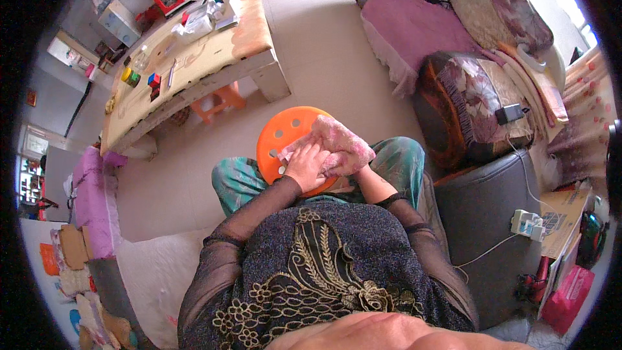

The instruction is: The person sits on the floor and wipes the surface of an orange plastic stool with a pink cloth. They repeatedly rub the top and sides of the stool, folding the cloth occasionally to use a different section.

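Observation:
A crumpled pink and white cloth point(344, 148) is bunched over the right part of a round orange plastic stool point(270, 131) with holes in its seat. My left hand point(306, 165) lies across the cloth's near left side, its fingers curled over the fabric. My right hand point(360, 175) reaches in from the right beneath the cloth. Only its wrist side shows, and the fabric covers the fingers. The stool stands between my knees, in green patterned trousers point(401, 160).
A long table point(199, 63) at upper left bears a yellow-lidded jar point(130, 77), a colored cube point(154, 79) and a white box point(228, 7). Beneath it is another orange stool point(221, 100). On the right are a covered sofa point(413, 24), a power adapter point(510, 113) and a corded power strip point(527, 225).

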Available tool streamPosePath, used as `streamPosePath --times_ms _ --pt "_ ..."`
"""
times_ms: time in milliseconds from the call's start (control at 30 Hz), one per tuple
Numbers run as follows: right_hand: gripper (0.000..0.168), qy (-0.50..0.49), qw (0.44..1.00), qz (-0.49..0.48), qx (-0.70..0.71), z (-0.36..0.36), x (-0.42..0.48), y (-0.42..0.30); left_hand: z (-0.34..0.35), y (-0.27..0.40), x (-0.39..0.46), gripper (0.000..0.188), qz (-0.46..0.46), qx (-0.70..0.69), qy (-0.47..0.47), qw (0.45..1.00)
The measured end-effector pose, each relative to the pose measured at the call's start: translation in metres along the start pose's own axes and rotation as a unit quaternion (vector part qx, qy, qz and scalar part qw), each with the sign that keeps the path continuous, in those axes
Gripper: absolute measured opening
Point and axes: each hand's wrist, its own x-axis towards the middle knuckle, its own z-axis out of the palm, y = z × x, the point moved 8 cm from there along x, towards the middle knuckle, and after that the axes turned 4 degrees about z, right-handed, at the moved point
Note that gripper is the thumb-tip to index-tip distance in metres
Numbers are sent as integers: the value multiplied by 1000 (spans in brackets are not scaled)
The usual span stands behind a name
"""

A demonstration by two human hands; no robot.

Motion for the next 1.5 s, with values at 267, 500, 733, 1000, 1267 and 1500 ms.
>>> streamPosePath --times_ms 267,500,733,1000,1267,1500 --pt "33 -51 963 254 -75 8 -29 76 -4 -31 74 70 -53 6 5 999" --pt "29 31 955 220 197 -5 -18 56 -3 -20 78 63 -33 -41 -29 998" --pt "41 -7 957 236 171 3 -17 27 -9 13 -37 57 81 -137 -62 985" --pt "32 -123 985 96 -71 16 6 24 -12 -23 -4 49 -46 -6 30 998" --pt "43 3 851 470 234 4 -36 42 -36 -79 45 56 -126 26 119 984" --pt "37 5 899 405 165 8 -32 56 -19 -38 -36 64 -75 -3 62 995"
